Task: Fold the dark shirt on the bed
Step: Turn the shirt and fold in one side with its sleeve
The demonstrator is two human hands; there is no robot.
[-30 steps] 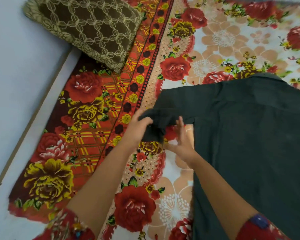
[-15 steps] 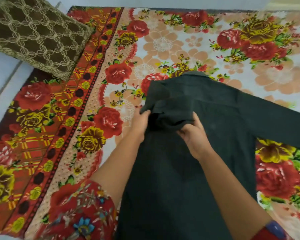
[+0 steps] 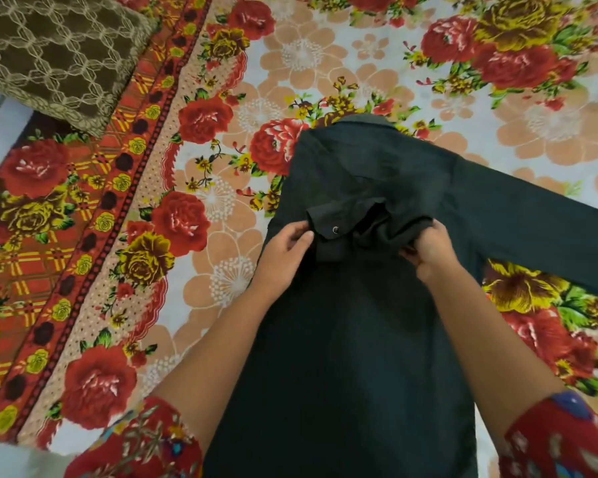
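The dark shirt [image 3: 359, 339] lies flat on the bed, back side up, its collar [image 3: 363, 119] pointing away from the person and its body running down toward the lower edge of the view between the two forearms. One long sleeve has been brought across the back and sits bunched in the middle of the shirt; the other sleeve [image 3: 546, 222] stretches out flat to the right.

The left hand [image 3: 283, 251] is closed lightly on the cuff [image 3: 328, 236] of the bunched sleeve, thumb on top and fingers curled under its edge. A small round metal snap button [image 3: 335, 230] shows on that cuff, just beside the thumb tip. The right hand [image 3: 430, 251] is closed in a pinch on the gathered sleeve fabric at the other end of the bunch, fingers tucked beneath the cloth. Both hands sit close together over the shirt's upper back.

The bed is covered with a floral bedsheet [image 3: 221, 188] printed with red and yellow roses on a pale ground, with an orange patterned border along its left side. A brown cushion [image 3: 56, 56] with a pale lattice pattern rests at the upper left corner. The person wears red floral sleeves [image 3: 142, 446]. No brand, label or readable writing shows on the shirt.
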